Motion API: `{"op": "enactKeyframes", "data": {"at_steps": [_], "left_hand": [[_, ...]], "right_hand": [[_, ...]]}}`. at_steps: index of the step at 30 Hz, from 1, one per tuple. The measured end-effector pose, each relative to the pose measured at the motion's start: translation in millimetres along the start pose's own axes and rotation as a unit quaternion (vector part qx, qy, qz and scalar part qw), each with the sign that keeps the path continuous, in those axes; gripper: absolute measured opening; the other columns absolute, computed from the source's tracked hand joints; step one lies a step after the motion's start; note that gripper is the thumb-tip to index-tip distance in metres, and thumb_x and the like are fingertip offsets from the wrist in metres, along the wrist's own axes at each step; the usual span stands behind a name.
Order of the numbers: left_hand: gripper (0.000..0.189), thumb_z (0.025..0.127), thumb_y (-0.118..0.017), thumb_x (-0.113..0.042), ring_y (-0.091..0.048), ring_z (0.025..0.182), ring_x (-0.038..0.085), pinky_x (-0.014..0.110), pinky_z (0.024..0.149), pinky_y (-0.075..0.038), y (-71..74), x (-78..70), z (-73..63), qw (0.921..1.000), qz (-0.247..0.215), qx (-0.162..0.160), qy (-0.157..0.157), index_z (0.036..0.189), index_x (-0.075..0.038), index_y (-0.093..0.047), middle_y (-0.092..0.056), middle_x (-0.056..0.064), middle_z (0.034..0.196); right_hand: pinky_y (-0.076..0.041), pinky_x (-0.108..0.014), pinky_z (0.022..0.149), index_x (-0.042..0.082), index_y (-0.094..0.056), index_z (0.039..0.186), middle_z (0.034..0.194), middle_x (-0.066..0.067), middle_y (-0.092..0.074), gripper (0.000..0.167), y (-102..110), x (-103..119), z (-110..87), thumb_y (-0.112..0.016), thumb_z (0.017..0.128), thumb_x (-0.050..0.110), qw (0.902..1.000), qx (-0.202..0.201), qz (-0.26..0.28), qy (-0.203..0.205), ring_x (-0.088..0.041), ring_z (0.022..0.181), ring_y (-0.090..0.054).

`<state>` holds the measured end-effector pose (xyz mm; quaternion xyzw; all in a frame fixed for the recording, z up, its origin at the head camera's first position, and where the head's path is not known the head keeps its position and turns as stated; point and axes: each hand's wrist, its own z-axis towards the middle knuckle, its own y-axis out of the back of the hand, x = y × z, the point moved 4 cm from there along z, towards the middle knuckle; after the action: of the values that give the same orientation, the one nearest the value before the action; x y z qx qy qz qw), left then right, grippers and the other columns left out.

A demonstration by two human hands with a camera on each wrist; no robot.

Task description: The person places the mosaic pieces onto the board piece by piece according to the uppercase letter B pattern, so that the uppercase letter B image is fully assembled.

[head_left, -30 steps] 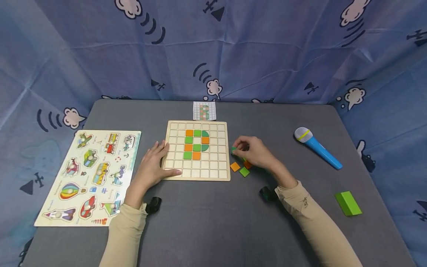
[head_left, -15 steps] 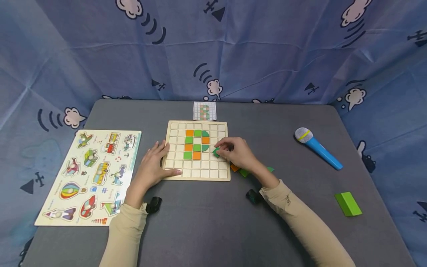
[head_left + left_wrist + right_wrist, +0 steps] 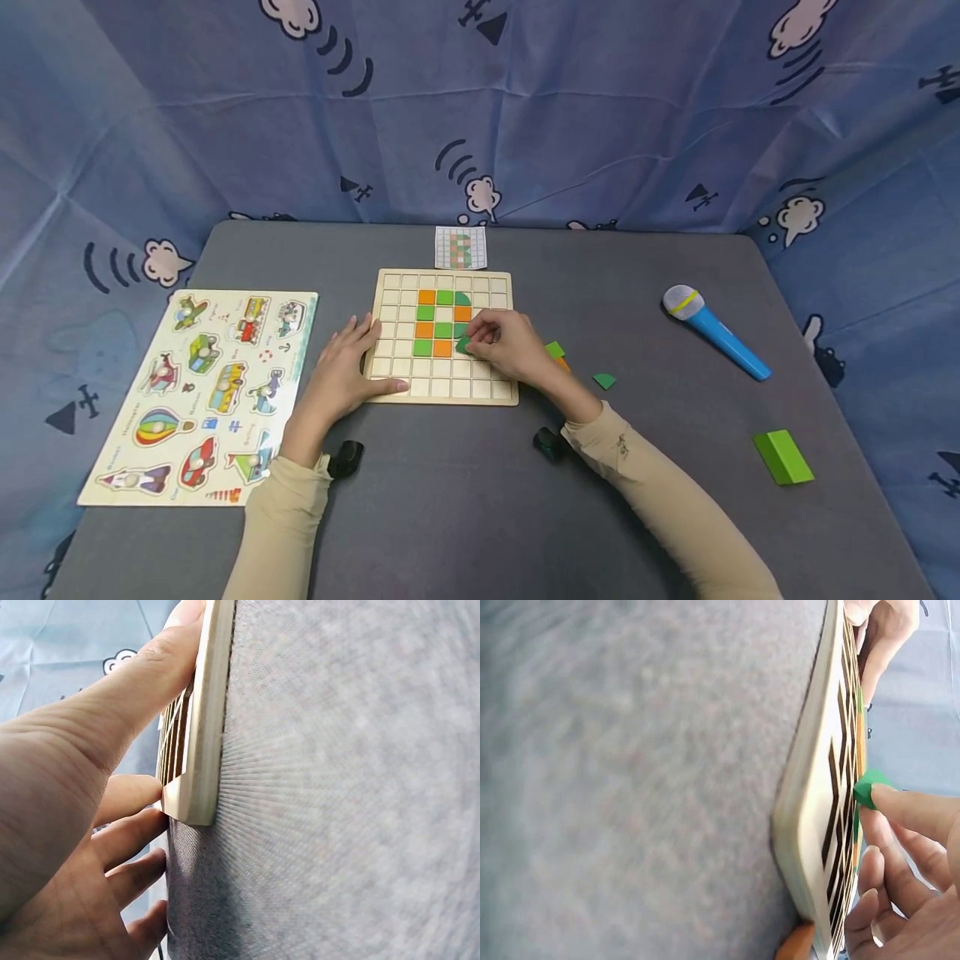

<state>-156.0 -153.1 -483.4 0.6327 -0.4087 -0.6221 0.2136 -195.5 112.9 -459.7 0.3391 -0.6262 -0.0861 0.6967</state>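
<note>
A wooden grid board (image 3: 495,390) bears orange, light green and dark green tiles in its middle cells. My right hand (image 3: 513,343) is over the board and pinches a dark green tile (image 3: 871,787) with a curved edge between thumb and finger, beside the lowest orange tile (image 3: 442,348). The left hand (image 3: 342,367) rests at the board's near left corner. Its thumb (image 3: 142,682) lies on the near edge, while the spread fingers touch the left side. Behind the board is a small pattern card (image 3: 461,248).
Right of the board, partly behind the right wrist, lie loose tiles, among them a light green tile (image 3: 555,349) and a dark green quarter-round tile (image 3: 604,381). A picture puzzle (image 3: 217,392) lies left. A toy microphone (image 3: 712,329) and a green block (image 3: 783,457) are far right.
The right hand has carried the dark green tile left, from the loose tiles onto the board by the lowest orange tile. The left hand stays in place.
</note>
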Motion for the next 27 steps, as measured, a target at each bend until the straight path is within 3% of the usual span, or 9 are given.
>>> {"op": "enactKeyframes", "data": {"at_steps": [10, 17, 27], "left_hand": [[0.113, 0.081, -0.091, -0.050, -0.013, 0.165, 0.043, 0.063, 0.134, -0.010, 0.9, -1.4, 0.3, 1.0000, -0.002, 0.000, 0.001, 0.166, -0.003, -0.032, -0.021, 0.020, 0.176], [0.114, 0.081, -0.092, -0.048, -0.013, 0.165, 0.043, 0.062, 0.135, -0.010, 2.0, -1.8, -0.3, 1.0000, -0.001, 0.001, 0.004, 0.165, -0.002, -0.032, -0.021, 0.020, 0.176], [0.114, 0.081, -0.091, -0.049, -0.013, 0.165, 0.043, 0.063, 0.134, -0.010, 1.2, -0.8, -0.2, 1.0000, 0.000, -0.001, 0.004, 0.166, -0.002, -0.031, -0.021, 0.020, 0.176]], "right_hand": [[-0.050, -0.024, 0.067, 0.008, -0.085, 0.096, 0.092, -0.008, -0.077, 0.005, -6.9, 4.4, 0.8, -0.082, 0.093, 0.009, 0.9987, 0.008, -0.044, -0.025, -0.015, 0.081, -0.060], [-0.050, -0.024, 0.062, 0.006, -0.085, 0.094, 0.094, -0.009, -0.081, 0.004, -8.1, 5.6, 2.1, -0.083, 0.091, 0.009, 0.9981, -0.001, -0.053, -0.032, -0.015, 0.072, -0.065], [-0.044, -0.024, 0.061, 0.009, -0.086, 0.091, 0.098, -0.007, -0.081, 0.004, -4.7, 0.1, -1.5, -0.084, 0.092, 0.013, 0.9971, -0.014, -0.058, -0.047, -0.014, 0.072, -0.059]]}}
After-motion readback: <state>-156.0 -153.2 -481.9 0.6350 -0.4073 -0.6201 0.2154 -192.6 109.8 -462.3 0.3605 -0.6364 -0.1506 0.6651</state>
